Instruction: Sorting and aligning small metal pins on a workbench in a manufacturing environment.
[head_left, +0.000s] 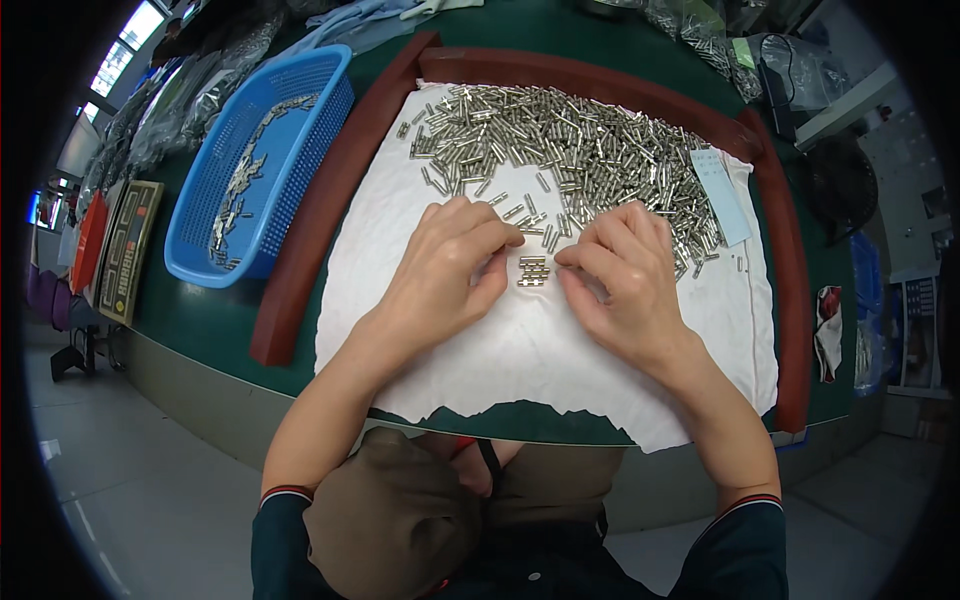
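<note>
A small stack of silvery metal pins (532, 271), laid side by side in short rows, rests on the white cloth (480, 350) between my hands. My left hand (450, 255) is closed at its left, with the index finger and thumb drawn together near the upper end of the stack. On the other side, my right hand (628, 275) has its fingers curled and its index fingertip close to the stack's right edge. Whatever either hand pinches is too small to make out. A few loose pins (527, 205) lie just beyond the fingertips.
A large heap of metal pins (580, 140) covers the far part of the cloth, with a pale blue paper slip (720, 198) at its right. Dark red bars (590, 75) frame the cloth on three sides. Left stands a blue plastic basket (185, 245) holding more metal pieces.
</note>
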